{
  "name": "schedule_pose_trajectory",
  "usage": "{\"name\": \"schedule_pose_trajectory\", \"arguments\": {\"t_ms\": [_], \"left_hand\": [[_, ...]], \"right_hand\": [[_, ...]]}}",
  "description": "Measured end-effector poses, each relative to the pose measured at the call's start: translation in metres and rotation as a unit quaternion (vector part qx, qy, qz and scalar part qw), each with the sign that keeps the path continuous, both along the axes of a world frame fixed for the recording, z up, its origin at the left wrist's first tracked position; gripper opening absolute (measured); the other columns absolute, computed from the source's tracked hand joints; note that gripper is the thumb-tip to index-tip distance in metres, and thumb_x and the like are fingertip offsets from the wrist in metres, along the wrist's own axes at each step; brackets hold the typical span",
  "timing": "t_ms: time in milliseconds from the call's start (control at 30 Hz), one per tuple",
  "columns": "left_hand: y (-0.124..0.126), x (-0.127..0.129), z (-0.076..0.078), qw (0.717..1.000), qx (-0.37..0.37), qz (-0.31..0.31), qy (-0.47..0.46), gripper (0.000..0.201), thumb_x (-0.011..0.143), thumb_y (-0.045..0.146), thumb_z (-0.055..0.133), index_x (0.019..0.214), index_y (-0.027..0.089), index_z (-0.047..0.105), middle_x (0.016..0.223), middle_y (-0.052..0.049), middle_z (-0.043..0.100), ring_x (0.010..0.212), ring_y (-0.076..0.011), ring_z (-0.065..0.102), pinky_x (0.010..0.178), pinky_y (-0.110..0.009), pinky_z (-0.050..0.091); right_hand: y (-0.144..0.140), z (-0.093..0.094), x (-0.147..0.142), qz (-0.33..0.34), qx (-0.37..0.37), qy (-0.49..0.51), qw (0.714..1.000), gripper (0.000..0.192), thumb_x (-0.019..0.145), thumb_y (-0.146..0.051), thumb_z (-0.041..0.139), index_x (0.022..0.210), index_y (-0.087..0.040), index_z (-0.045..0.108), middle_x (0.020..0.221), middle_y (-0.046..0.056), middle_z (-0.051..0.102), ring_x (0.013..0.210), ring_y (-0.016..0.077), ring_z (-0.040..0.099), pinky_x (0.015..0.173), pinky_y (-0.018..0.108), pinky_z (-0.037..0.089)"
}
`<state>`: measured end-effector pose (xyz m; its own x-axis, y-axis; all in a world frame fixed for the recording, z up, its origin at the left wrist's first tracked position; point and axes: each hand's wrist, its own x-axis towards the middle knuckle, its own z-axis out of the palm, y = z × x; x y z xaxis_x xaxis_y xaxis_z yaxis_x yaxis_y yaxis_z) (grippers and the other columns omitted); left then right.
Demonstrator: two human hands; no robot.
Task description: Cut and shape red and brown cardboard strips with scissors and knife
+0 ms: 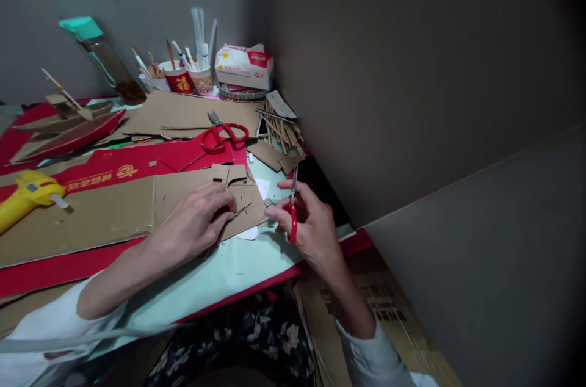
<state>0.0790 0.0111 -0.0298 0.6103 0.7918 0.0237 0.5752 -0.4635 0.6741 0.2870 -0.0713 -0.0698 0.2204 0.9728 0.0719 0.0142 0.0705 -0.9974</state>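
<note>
My left hand (195, 216) rests on the cardboard at the table's middle, its fingers curled together. A thin, dark, wire-like piece (243, 210) lies at its fingertips; whether the fingers grip it is hard to make out. Just behind these fingers is a small notched cardboard piece (227, 173). My right hand (309, 219) holds small red-handled scissors (293, 223), blades pointing up and away from me. By its thumb tip is a tiny greyish piece (268, 203), and I cannot tell if the thumb touches it. Larger red-handled scissors (224, 133) lie farther back.
A yellow glue gun (30, 195) lies at left, before a cardboard boat (75, 137). Behind stand a teal-capped bottle (110, 63), a red cup (178, 79) of pencils and a tissue pack (245, 66). Wooden sticks (281, 130) lie near the wall (403, 69) on the right.
</note>
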Motion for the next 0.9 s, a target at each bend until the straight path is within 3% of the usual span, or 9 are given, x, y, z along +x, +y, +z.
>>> {"name": "schedule_pose_trajectory", "arguments": {"t_ms": [133,300,500,567,700,900], "left_hand": [[0.000,-0.009,0.016,0.989,-0.093,0.050,-0.104,0.015,0.083,0.037,0.070,0.078,0.023,0.069,0.080,-0.006,0.066,0.079,-0.0257,0.058,0.073,-0.039,0.043],[-0.012,-0.024,0.033,0.927,-0.248,0.098,-0.263,0.017,0.083,0.040,0.073,0.083,0.025,0.065,0.072,0.001,0.064,0.062,-0.0166,0.059,0.058,-0.029,0.048],[-0.018,-0.023,0.035,0.864,-0.316,0.136,-0.367,0.016,0.078,0.036,0.083,0.083,0.023,0.073,0.071,0.001,0.067,0.064,-0.0142,0.062,0.058,-0.023,0.051],[-0.017,-0.023,0.035,0.845,-0.339,0.148,-0.387,0.018,0.076,0.036,0.087,0.081,0.023,0.075,0.072,0.000,0.069,0.065,-0.0138,0.062,0.059,-0.021,0.052],[-0.016,-0.025,0.033,0.815,-0.381,0.160,-0.406,0.020,0.073,0.035,0.091,0.080,0.022,0.078,0.068,0.000,0.066,0.060,-0.0108,0.057,0.054,-0.017,0.050],[-0.017,-0.022,0.031,0.776,-0.439,0.192,-0.411,0.024,0.066,0.034,0.096,0.077,0.021,0.080,0.063,-0.001,0.063,0.056,-0.0096,0.052,0.052,-0.016,0.047]], "right_hand": [[0.003,0.008,0.001,0.016,-0.006,0.013,1.000,0.041,0.078,-0.038,0.086,0.109,-0.023,0.063,0.072,-0.006,0.069,0.052,0.0119,0.061,0.052,0.024,0.047],[0.019,0.040,-0.004,0.077,0.002,0.028,0.997,0.044,0.074,-0.036,0.090,0.107,-0.023,0.064,0.075,-0.005,0.068,0.052,0.0110,0.061,0.050,0.023,0.049],[0.045,0.070,-0.022,0.239,0.025,0.022,0.970,0.039,0.076,-0.037,0.092,0.104,-0.023,0.069,0.082,-0.003,0.071,0.059,0.0113,0.059,0.058,0.025,0.052],[0.052,0.073,-0.026,0.249,0.049,-0.039,0.967,0.028,0.080,-0.034,0.089,0.097,-0.022,0.071,0.077,-0.004,0.069,0.060,0.0107,0.056,0.059,0.024,0.048],[0.065,0.073,-0.024,0.197,0.089,-0.126,0.968,0.021,0.082,-0.029,0.086,0.090,-0.019,0.071,0.075,-0.003,0.065,0.064,0.0115,0.055,0.063,0.025,0.046],[0.068,0.067,-0.017,0.270,0.015,-0.040,0.962,0.024,0.080,-0.029,0.087,0.094,-0.020,0.070,0.071,-0.004,0.061,0.060,0.0113,0.051,0.057,0.024,0.044]]}}
